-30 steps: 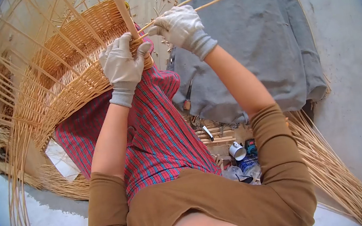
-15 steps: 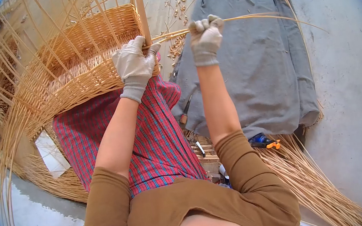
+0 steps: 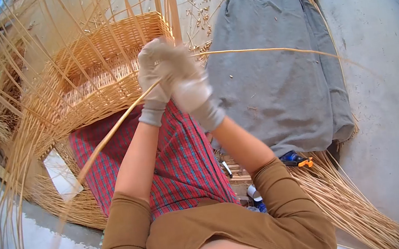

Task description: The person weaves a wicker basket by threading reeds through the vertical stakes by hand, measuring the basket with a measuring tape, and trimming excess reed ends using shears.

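Observation:
My gloved left hand (image 3: 151, 73) is closed at the near right corner of a partly woven wicker basket (image 3: 100, 99). Partly overlapping it is my gloved right hand (image 3: 190, 88), blurred by motion, its fingers closed around wicker. One wicker rod (image 3: 118, 124) slants from between the hands down to the lower left. Another thin rod (image 3: 260, 50) runs out to the right and bends downward at its tip. Where the rods meet is hidden by the gloves. Upright stakes (image 3: 89, 40) rise from the basket.
A red plaid cloth (image 3: 177, 167) covers my lap under the basket. To the right, a grey cloth (image 3: 279, 78) lies over a long heap. A bundle of rods (image 3: 352, 195) and a blue-and-orange tool (image 3: 295, 159) are at lower right. Cut wicker bits (image 3: 201, 18) litter the floor.
My right hand has come left and down from its pulled-out position to meet the left hand. A rod now slants across the plaid cloth. The whole view has shifted slightly.

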`<state>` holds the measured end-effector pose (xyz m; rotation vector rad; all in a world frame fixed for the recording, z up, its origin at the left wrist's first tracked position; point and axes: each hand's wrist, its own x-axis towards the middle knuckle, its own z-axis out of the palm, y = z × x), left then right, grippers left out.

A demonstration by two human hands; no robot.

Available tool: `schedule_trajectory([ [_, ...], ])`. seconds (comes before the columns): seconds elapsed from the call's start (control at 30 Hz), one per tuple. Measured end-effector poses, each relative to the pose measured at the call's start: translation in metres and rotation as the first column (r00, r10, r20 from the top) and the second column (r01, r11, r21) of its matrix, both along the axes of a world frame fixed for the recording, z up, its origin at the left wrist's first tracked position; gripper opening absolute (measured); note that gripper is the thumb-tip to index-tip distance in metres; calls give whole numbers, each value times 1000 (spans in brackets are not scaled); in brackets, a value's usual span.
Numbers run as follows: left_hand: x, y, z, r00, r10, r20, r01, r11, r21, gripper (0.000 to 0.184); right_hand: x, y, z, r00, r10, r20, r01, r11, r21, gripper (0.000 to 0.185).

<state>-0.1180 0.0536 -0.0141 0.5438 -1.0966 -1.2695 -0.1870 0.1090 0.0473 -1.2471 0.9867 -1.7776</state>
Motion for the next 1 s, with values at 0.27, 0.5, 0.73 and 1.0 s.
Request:
schedule_trajectory([
  [0.27,78,-24,21,990,-69,-119,116,884,453,41,-69,-54,15,626,213,-750,286,832,475,62],
  [0.5,9,-94,119,477,205,854,-32,976,-216,53,-41,-55,-18,338,-67,-939,612,773,166,40],
  [0.73,-75,-145,62,749,-298,591,215,954,209,61,-37,-68,-41,202,-294,-934,782,623,-27,20],
  [1.0,93,23,36,864,-277,420,213,958,194,21,-62,-78,-50,274,-384,-882,775,631,-34,20],
])
